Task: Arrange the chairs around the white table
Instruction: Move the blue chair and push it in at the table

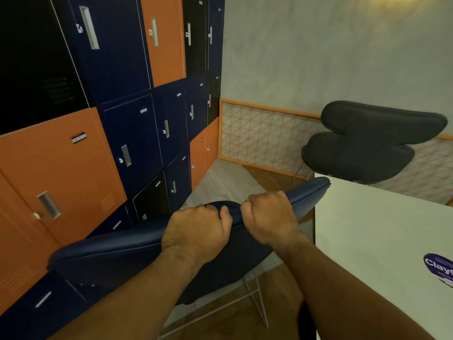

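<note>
A navy blue padded chair on a thin metal wire frame stands just left of the white table. My left hand and my right hand both grip the top edge of its backrest, side by side at the middle. A second chair, dark grey with a butterfly-shaped back, stands at the table's far side. The blue chair's seat is hidden behind its backrest and my arms.
A wall of orange, navy and black lockers runs close along the left. An orange-framed lattice panel lines the far wall. A purple sticker lies on the table's right edge. Wood floor shows beneath the chair.
</note>
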Available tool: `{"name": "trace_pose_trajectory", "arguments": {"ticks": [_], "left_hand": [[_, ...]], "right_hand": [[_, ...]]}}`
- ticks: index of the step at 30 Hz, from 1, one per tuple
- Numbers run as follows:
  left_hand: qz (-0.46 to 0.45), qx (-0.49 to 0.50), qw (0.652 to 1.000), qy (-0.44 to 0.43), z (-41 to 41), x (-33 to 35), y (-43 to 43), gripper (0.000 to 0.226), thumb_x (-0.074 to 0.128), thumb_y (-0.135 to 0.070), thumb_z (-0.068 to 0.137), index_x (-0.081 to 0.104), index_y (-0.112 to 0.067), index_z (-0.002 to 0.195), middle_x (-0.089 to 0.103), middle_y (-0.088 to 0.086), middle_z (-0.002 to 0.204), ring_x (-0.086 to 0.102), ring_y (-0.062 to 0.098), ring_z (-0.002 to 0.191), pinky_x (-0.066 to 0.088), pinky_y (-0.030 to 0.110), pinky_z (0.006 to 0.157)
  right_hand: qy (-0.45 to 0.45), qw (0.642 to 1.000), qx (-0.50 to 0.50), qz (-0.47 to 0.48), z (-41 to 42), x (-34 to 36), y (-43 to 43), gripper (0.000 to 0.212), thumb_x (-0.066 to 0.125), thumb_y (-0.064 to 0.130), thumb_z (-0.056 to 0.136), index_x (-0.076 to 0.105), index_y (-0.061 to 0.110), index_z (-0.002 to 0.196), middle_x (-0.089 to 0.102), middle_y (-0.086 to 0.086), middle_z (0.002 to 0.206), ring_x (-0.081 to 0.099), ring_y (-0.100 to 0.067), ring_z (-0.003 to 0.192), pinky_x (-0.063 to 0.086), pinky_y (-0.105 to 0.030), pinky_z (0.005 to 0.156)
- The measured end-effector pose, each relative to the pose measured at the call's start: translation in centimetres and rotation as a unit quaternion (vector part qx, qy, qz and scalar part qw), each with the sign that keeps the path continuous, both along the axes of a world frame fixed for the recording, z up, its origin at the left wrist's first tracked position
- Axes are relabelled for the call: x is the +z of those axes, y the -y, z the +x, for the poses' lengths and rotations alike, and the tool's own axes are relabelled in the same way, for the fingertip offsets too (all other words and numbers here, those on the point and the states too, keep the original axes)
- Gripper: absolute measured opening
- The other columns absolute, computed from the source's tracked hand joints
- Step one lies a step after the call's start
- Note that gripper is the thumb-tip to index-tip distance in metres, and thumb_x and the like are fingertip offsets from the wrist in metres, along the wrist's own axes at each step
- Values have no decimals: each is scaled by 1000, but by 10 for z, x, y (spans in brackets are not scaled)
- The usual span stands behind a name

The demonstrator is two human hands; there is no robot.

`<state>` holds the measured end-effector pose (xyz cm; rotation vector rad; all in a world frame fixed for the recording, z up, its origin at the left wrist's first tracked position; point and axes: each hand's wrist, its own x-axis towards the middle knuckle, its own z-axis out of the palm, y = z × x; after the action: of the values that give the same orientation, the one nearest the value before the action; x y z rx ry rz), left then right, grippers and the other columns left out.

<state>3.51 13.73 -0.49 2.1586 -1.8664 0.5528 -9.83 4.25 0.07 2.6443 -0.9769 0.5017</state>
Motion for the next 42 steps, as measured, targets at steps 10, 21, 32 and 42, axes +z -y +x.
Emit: {"name": "trace_pose_trajectory", "arguments": {"ticks": [10,21,32,42], "left_hand": [[-19,-20,999,-42,49,-5,-15,49,12,-50,91,48,-28,67,45,-9,56,43,9,46,30,25,47],[-38,-71,996,-36,93,-7,-3,54,16,-51,91,55,-25,66,43,-8,54,45,11,47,39,28,50],[-65,-77,994,-32,102,-9,7,49,24,-47,91,50,-24,56,37,-9,49,39,12,41,31,25,47],[-82,-81,993,-28,99,-7,7,48,31,-42,91,56,-22,54,49,-5,46,38,11,38,29,22,46]], "right_hand": [[-44,998,-49,-6,26,0,-40,17,63,12,80,56,11,64,59,-6,59,53,-29,52,27,-34,55],[66,985,-162,-11,62,-8,-47,38,37,29,89,53,20,55,58,0,53,48,-24,48,29,-36,59],[102,977,-186,17,71,-15,-35,49,21,38,91,58,20,63,62,1,64,52,-22,60,35,-37,67],[61,987,-132,67,13,-2,0,58,13,51,93,56,23,66,52,6,58,48,-12,53,41,-31,64]]}}
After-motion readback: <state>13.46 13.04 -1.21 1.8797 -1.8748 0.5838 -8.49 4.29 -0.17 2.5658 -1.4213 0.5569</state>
